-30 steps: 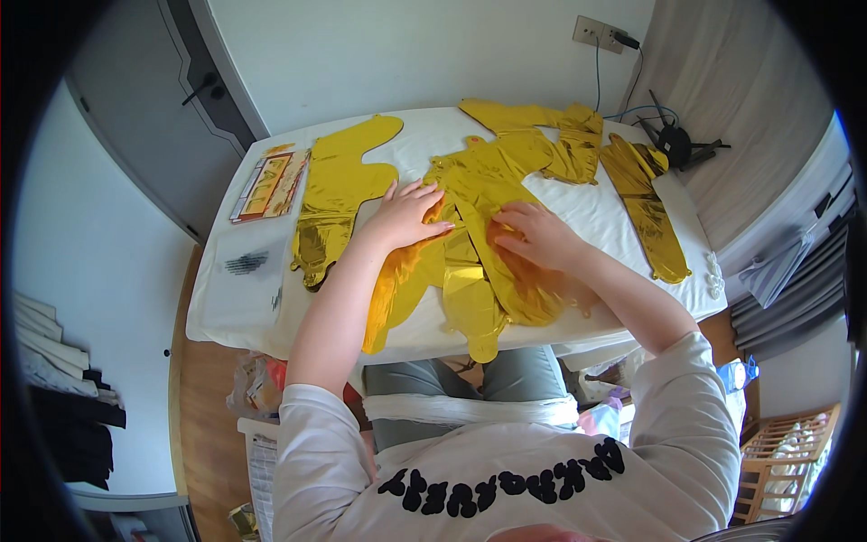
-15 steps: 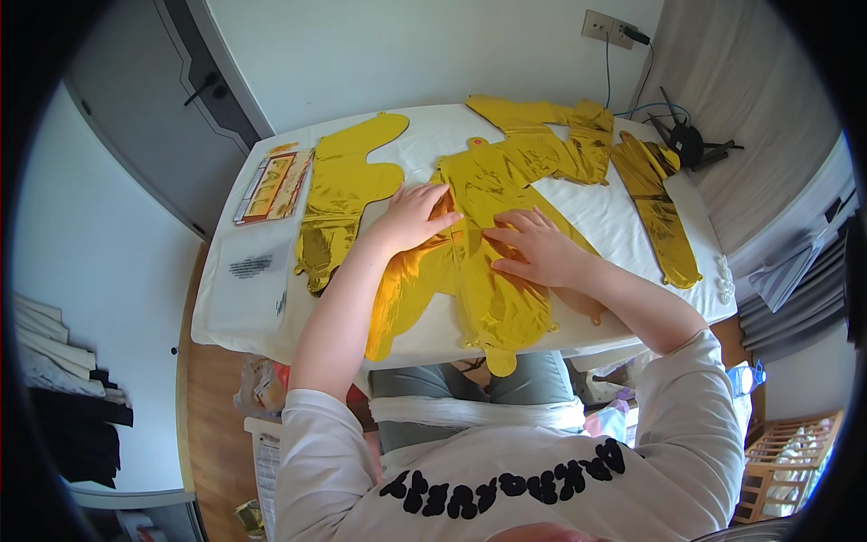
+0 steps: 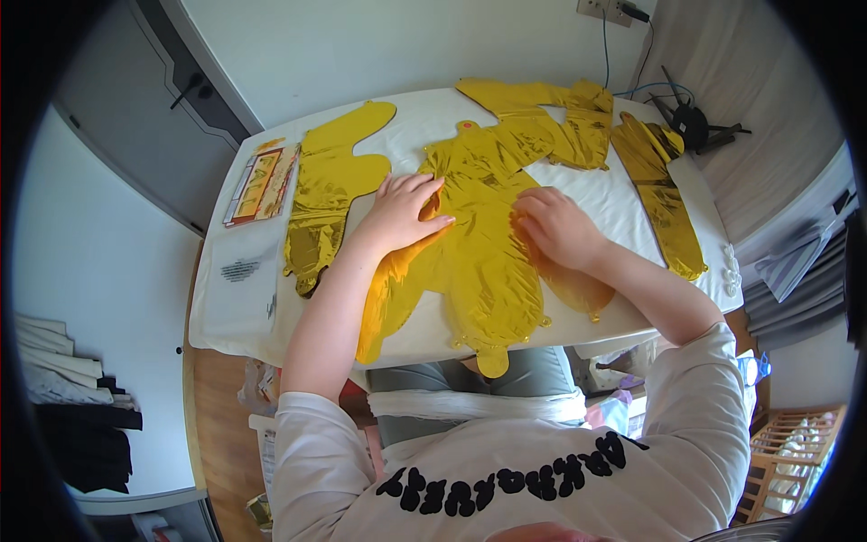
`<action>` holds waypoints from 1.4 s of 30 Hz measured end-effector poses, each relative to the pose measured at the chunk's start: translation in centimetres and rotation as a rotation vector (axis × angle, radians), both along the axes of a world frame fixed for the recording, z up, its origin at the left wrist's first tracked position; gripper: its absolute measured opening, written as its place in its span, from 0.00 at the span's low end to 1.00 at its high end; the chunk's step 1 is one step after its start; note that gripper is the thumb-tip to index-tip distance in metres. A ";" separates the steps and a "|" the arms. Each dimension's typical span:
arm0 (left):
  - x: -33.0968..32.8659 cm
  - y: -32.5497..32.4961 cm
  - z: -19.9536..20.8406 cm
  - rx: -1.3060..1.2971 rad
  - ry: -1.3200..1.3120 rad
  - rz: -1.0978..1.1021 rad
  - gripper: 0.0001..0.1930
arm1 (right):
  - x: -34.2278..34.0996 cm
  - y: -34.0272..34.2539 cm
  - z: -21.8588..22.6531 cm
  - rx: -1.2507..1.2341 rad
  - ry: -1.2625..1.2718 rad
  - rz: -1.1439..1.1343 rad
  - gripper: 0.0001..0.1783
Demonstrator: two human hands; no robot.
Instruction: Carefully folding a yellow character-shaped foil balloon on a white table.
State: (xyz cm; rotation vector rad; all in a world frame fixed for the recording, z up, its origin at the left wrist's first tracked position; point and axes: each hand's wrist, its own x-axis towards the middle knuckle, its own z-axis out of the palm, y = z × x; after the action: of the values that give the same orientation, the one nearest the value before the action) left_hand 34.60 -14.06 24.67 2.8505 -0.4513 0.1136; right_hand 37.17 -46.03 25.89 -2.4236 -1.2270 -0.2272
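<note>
A deflated gold foil balloon [image 3: 488,235] lies spread on the white-covered table [image 3: 406,117], its rounded end with small tabs hanging over the front edge. My left hand [image 3: 397,212] rests palm down along the balloon's left side, fingers and thumb apart, beside a creased orange-looking fold. At the right side, the fingers of my right hand [image 3: 562,233] are bent and close together on the foil's edge. Its thumb is mostly hidden.
Another gold foil piece [image 3: 330,172] lies left, beside a printed picture sheet [image 3: 262,185] and a clear plastic bag [image 3: 237,280]. More gold foil pieces [image 3: 582,122] [image 3: 664,203] lie at the back and right. A black router [image 3: 691,126] stands at the far right corner.
My right hand has slid right from the balloon's middle to its edge, and its fingers have drawn together. My left hand has shifted slightly. The middle foil looks flatter.
</note>
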 end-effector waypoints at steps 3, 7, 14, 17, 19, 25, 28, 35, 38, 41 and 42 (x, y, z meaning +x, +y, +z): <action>-0.1 0.0 0.1 -0.032 0.027 0.013 0.40 | 0.2 -1.0 -0.2 0.013 0.089 -0.071 0.12; -0.1 -0.2 0.0 -0.030 0.042 0.034 0.40 | 0.9 -1.8 -1.5 0.085 0.011 -0.010 0.13; 0.3 0.4 0.0 -0.047 0.067 0.026 0.41 | 0.9 -1.7 -1.6 0.123 0.006 -0.005 0.14; 0.4 0.4 -0.1 -0.035 0.063 0.031 0.42 | 0.9 -1.8 -1.6 0.117 0.005 -0.004 0.14; 0.4 0.5 -0.2 -0.056 0.068 0.024 0.42 | 0.9 -1.8 -1.7 0.119 0.015 -0.005 0.14; 0.2 0.4 -0.1 -0.133 0.064 0.021 0.41 | 1.0 -1.8 -1.9 0.111 0.022 -0.009 0.14; 0.2 -0.2 -0.3 -0.201 0.024 0.036 0.41 | 1.1 -1.9 -2.1 0.109 0.018 -0.011 0.14; 0.7 -2.4 -1.1 0.079 -0.054 -0.027 0.45 | 1.1 -1.9 -2.1 0.095 0.011 -0.005 0.14; 0.8 -2.5 -0.8 0.095 0.070 -0.026 0.46 | 1.1 -1.9 -1.8 0.083 0.036 -0.003 0.15; 0.6 -1.6 -0.7 -0.046 0.049 -0.040 0.47 | 0.9 -1.7 -1.5 0.075 0.041 0.011 0.15; 0.4 -1.0 -0.6 -0.045 0.048 -0.036 0.47 | 0.9 -1.7 -1.6 0.075 0.041 0.014 0.15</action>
State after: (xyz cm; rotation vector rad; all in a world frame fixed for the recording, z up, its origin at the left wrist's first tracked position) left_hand 35.03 -15.06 24.05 2.7926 -0.4839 0.0476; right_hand 38.10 -47.71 24.32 -2.3433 -1.1965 -0.2149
